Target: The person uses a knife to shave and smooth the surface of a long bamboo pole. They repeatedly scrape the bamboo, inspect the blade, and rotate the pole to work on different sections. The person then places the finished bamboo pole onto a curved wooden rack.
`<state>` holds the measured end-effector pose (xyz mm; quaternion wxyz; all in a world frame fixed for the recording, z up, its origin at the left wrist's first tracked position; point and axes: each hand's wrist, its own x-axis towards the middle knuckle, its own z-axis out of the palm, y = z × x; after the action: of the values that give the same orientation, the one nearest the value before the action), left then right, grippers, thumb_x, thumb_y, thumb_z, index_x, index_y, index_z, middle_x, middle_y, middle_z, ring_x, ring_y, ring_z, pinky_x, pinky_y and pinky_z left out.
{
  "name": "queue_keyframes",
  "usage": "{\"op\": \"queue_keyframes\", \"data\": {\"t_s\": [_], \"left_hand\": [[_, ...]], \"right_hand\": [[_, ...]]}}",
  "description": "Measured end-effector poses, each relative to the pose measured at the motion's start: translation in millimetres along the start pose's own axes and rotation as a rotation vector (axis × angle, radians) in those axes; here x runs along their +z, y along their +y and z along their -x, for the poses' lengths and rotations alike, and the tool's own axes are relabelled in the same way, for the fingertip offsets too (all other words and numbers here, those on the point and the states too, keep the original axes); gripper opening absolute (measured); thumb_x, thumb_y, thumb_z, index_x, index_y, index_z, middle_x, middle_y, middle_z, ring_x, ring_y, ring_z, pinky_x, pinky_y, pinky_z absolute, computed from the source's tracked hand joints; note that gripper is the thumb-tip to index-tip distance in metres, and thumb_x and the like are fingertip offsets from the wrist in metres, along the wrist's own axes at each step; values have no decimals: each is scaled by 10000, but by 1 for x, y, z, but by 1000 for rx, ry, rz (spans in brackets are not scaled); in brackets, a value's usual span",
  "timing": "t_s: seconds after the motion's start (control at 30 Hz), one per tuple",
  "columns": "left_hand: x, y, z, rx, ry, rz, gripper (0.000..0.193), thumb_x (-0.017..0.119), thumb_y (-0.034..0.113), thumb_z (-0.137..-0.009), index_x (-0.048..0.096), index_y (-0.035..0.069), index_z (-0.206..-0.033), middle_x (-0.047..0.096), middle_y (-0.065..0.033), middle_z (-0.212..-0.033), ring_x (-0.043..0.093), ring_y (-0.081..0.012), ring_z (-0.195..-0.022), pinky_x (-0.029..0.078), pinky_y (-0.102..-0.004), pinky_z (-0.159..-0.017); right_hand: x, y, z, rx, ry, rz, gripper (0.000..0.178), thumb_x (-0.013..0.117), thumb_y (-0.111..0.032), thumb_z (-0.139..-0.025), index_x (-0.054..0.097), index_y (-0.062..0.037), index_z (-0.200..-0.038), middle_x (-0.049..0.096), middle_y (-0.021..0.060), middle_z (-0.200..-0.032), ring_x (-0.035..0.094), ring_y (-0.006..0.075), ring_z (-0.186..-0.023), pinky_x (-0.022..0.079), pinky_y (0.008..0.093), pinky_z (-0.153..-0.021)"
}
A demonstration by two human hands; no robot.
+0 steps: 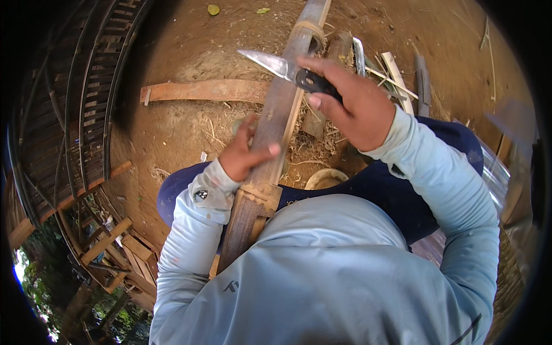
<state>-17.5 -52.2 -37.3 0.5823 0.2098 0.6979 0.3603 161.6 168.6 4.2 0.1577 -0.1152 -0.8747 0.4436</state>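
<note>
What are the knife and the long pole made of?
The knife has a gray blade, probably steel given its bright sheen; its smooth black handle could be plastic or coated metal. The pole seems bamboo, unpainted and dull, judging by its pale joint rings.

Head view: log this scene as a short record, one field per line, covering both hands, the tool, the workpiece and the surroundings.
Left hand: open, thumb spread over the bamboo pole
Right hand: closed around the black handle of a knife
Blade: bare, tip toward picture left; contact with the pole unclear
Workpiece: brown, running from the person's lap to the upper edge
Left of pole: reddish-brown plank on brown ground
Right of pole: pale wood strip
</note>
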Motion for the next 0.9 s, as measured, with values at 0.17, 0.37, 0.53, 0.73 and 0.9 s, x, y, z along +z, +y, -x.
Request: {"op": "queue_keyframes", "data": {"t_s": [0.17, 0.37, 0.53, 0.73, 0.9], "left_hand": [[3, 2, 4, 119, -194, 40, 1120, 834, 295, -738, 120, -103, -1502, 418, -229, -1424, 439, -274, -1313, 347, -358, -1103], [-2, -12, 3, 75, -193, 17, 1046, 796, 241, -758, 142, -50, -1522, 432, -180, -1417, 443, -262, -1308, 330, -377, -1115], [-3, -24, -4, 160, -148, 16, 1148, 846, 355, -701, 156, -119, -1485, 490, -242, -1360, 501, -279, -1257, 396, -335, -1057], [-3, -20, -5, 125, -141, 1, 1144, 844, 382, -689, 180, -120, -1474, 499, -245, -1341, 513, -286, -1243, 411, -333, -1039], [-4, -21, -5, 131, -132, -34, 1135, 842, 371, -684, 186, -120, -1469, 501, -249, -1336, 521, -289, -1234, 419, -336, -1028]], "right_hand": [[10, 7, 2, 88, -312, 184, 442, 566, -248, -970, 493, -63, -1365, 657, 247, -1088, 643, 436, -975, 517, 468, -843], [-4, -25, -18, -43, 161, -140, 453, 506, -250, -1013, 448, -16, -1397, 645, 187, -1117, 656, 377, -976, 519, 450, -814], [6, -19, -16, 153, -510, 312, 454, 525, -214, -1004, 442, -19, -1405, 605, 215, -1246, 637, 370, -1087, 509, 408, -917], [16, -15, -28, -223, 527, -298, 430, 556, -246, -992, 488, -62, -1375, 617, 243, -1185, 651, 336, -1075, 513, 374, -916], [8, -12, -12, 82, -281, 85, 453, 558, -241, -991, 484, -4, -1369, 647, 224, -1150, 671, 345, -1018, 523, 414, -889]]}}
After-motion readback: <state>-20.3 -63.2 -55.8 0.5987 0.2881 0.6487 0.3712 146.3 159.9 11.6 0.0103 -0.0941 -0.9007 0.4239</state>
